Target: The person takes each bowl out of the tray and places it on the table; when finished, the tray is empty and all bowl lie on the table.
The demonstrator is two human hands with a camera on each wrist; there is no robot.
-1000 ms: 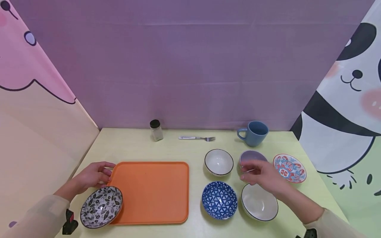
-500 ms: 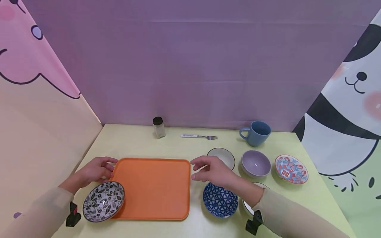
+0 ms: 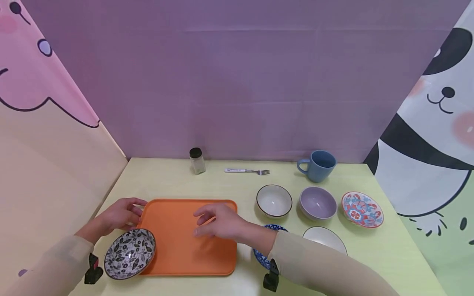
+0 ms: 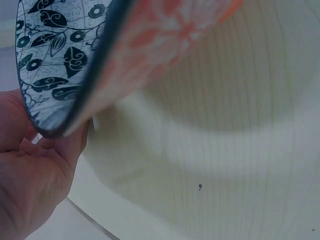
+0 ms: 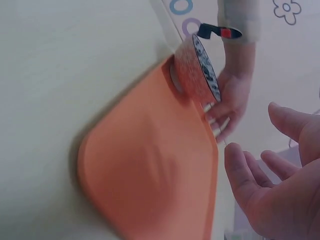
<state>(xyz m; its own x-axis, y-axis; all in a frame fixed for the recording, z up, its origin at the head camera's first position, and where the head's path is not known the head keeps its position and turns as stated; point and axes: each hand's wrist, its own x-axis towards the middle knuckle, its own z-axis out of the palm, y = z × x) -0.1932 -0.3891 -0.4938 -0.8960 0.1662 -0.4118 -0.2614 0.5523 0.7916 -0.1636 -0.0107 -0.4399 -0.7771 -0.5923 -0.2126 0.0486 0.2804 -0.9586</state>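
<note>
An orange tray (image 3: 196,261) lies on the table. At its near-left corner a bowl with a black-and-white leaf pattern (image 3: 129,254) sits tilted across the rim; its outside is reddish in the left wrist view. My left hand (image 3: 120,214) is by the tray's left edge, just beyond that bowl, fingers loosely bent. In the right wrist view its fingertips are close to the tray rim; whether they touch is unclear. My right hand (image 3: 222,222) hovers over the tray, fingers loosely bent, holding nothing. A blue patterned bowl (image 3: 261,258) is partly hidden under my right forearm.
Right of the tray stand a white bowl (image 3: 274,201), a purple bowl (image 3: 318,204), another white bowl (image 3: 324,237) and a red-and-blue patterned dish (image 3: 363,209). Along the back are a black-lidded jar (image 3: 197,162), a fork (image 3: 246,171) and a blue mug (image 3: 319,166).
My right hand has moved left from above the bowls to over the tray. My left hand and the leaf-patterned bowl stay about where they were.
</note>
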